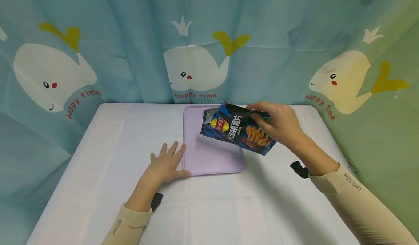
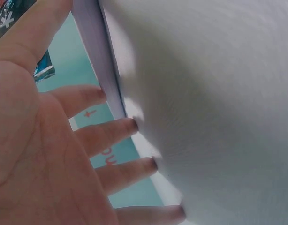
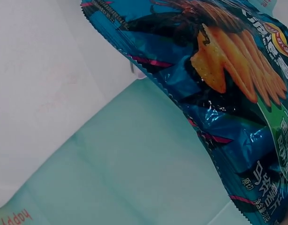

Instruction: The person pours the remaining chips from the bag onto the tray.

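Note:
My right hand [image 1: 280, 120] grips a dark blue and black bag of potato chips [image 1: 234, 127] by its right side, thumb on the printed front. The bag hangs tilted over the upper part of a lilac rectangular tray [image 1: 214, 161], casting a shadow below. In the right wrist view, the bag [image 3: 219, 108] shows its chip picture and crimped edge. At the tray's left edge rests my left hand [image 1: 166, 165], fingers spread and thumb by the near left corner. The left wrist view has its fingertips down along the tray's rim [image 2: 98, 47] and the white cloth.
A white cloth covers the table [image 1: 131, 136]. Behind it hangs a blue-green curtain [image 1: 131, 37] printed with whales, which also runs down both sides. The tray lies toward the table's back edge.

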`<state>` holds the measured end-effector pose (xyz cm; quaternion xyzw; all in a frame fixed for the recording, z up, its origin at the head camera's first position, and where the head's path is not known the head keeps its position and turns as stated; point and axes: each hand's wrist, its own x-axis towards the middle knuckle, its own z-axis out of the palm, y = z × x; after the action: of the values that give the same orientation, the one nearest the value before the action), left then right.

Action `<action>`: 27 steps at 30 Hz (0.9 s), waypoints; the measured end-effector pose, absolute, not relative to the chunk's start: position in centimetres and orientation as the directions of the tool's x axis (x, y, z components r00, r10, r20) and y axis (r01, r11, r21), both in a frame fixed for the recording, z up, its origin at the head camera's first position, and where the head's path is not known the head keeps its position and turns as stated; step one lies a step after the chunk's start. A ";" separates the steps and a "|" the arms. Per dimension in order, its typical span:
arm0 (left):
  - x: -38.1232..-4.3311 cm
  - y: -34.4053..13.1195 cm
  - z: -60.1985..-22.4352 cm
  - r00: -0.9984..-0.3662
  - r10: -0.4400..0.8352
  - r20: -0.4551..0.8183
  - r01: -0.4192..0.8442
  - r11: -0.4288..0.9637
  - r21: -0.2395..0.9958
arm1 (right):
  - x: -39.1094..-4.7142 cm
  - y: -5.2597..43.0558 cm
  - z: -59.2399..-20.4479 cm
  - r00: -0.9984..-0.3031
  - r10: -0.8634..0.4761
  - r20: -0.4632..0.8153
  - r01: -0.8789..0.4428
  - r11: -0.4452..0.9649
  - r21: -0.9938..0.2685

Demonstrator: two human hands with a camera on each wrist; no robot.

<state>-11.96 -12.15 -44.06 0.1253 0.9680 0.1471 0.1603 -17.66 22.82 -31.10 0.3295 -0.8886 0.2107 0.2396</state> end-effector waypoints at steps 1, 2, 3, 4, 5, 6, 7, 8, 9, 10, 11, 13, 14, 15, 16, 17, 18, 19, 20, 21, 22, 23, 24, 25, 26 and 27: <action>-11.9 -12.1 -44.1 -0.917 0.290 -0.275 0.195 0.925 0.325 | -17.6 22.8 -31.1 -0.668 -0.488 0.562 -0.686 0.697 -0.210; -11.9 -12.1 -44.1 -0.916 0.292 -0.276 0.197 0.925 0.326 | -17.6 22.8 -31.0 -0.668 -0.489 0.560 -0.684 0.701 -0.203; -11.9 -12.1 -44.2 -0.914 0.295 -0.277 0.200 0.924 0.326 | -17.6 22.8 -31.0 -0.669 -0.490 0.559 -0.682 0.704 -0.199; -11.9 -12.1 -44.2 -0.913 0.300 -0.276 0.205 0.923 0.324 | -17.5 22.8 -30.9 -0.670 -0.491 0.556 -0.680 0.707 -0.194; -11.9 -12.0 -44.3 -0.912 0.304 -0.275 0.210 0.923 0.323 | -17.5 22.8 -30.9 -0.670 -0.495 0.554 -0.680 0.708 -0.191; -12.0 -12.0 -44.3 -0.911 0.307 -0.274 0.214 0.923 0.321 | -17.5 22.8 -30.9 -0.670 -0.497 0.551 -0.681 0.708 -0.189; -12.0 -12.0 -44.3 -0.911 0.310 -0.272 0.217 0.921 0.322 | -17.5 22.8 -30.8 -0.669 -0.500 0.550 -0.681 0.708 -0.185; -12.0 -11.9 -44.3 -0.911 0.312 -0.269 0.220 0.921 0.323 | -17.5 22.8 -30.8 -0.666 -0.502 0.551 -0.684 0.707 -0.182; -12.0 -11.9 -44.3 -0.912 0.313 -0.266 0.222 0.920 0.323 | -17.5 22.8 -30.7 -0.664 -0.504 0.552 -0.686 0.704 -0.182; -12.1 -11.9 -44.3 -0.913 0.314 -0.262 0.223 0.919 0.324 | -17.6 22.8 -30.7 -0.661 -0.506 0.553 -0.689 0.702 -0.181; -12.1 -11.9 -44.3 -0.914 0.314 -0.258 0.225 0.919 0.324 | -17.6 22.7 -30.6 -0.658 -0.508 0.556 -0.693 0.698 -0.182; -12.2 -11.9 -44.3 -0.914 0.316 -0.253 0.228 0.918 0.324 | -17.7 22.6 -30.4 -0.650 -0.512 0.562 -0.700 0.691 -0.181; -12.2 -11.9 -44.3 -0.914 0.316 -0.253 0.228 0.918 0.323 | -17.8 22.5 -30.4 -0.647 -0.514 0.563 -0.703 0.687 -0.181; -12.3 -11.9 -44.3 -0.914 0.316 -0.253 0.229 0.919 0.321 | -17.8 22.4 -30.3 -0.645 -0.517 0.563 -0.708 0.682 -0.184; -12.3 -12.0 -44.3 -0.914 0.315 -0.255 0.228 0.920 0.320 | -17.9 22.3 -30.2 -0.644 -0.521 0.560 -0.711 0.679 -0.186; -12.3 -12.0 -44.3 -0.915 0.313 -0.256 0.226 0.921 0.317 | -17.9 22.2 -30.2 -0.645 -0.525 0.555 -0.712 0.677 -0.188; -12.3 -12.1 -44.4 -0.915 0.311 -0.258 0.225 0.922 0.316 | -17.9 22.1 -30.1 -0.647 -0.529 0.549 -0.713 0.676 -0.188; -12.3 -12.1 -44.4 -0.915 0.309 -0.260 0.223 0.923 0.315 | -18.0 22.0 -30.1 -0.650 -0.531 0.543 -0.711 0.678 -0.187; -12.2 -12.2 -44.4 -0.915 0.308 -0.261 0.221 0.923 0.315 | -18.0 21.9 -30.0 -0.652 -0.534 0.539 -0.711 0.678 -0.188; -12.2 -12.2 -44.3 -0.915 0.307 -0.263 0.219 0.923 0.317 | -18.0 21.8 -30.0 -0.651 -0.538 0.536 -0.713 0.676 -0.188; -12.2 -12.3 -44.3 -0.914 0.306 -0.264 0.217 0.923 0.319 | -18.0 21.7 -29.9 -0.650 -0.542 0.532 -0.714 0.676 -0.184; -12.2 -12.3 -44.4 -0.914 0.308 -0.265 0.218 0.922 0.319 | -18.1 21.6 -29.8 -0.648 -0.546 0.530 -0.716 0.675 -0.180; -12.1 -12.4 -44.4 -0.914 0.307 -0.266 0.215 0.922 0.323 | -18.2 21.5 -29.7 -0.644 -0.550 0.532 -0.719 0.673 -0.175; -12.1 -12.4 -44.4 -0.914 0.305 -0.267 0.212 0.922 0.325 | -18.3 21.4 -29.6 -0.640 -0.552 0.534 -0.722 0.670 -0.173; -12.1 -12.5 -44.4 -0.914 0.302 -0.269 0.209 0.922 0.326 | -18.4 21.3 -29.5 -0.636 -0.555 0.536 -0.726 0.665 -0.172; -12.1 -12.6 -44.3 -0.915 0.299 -0.272 0.204 0.923 0.327 | -18.5 21.1 -29.5 -0.631 -0.562 0.535 -0.731 0.661 -0.167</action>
<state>-12.06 -12.58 -44.35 0.1299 0.9673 0.1474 0.1602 -18.47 21.10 -29.46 0.3661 -0.8833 0.1878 0.2248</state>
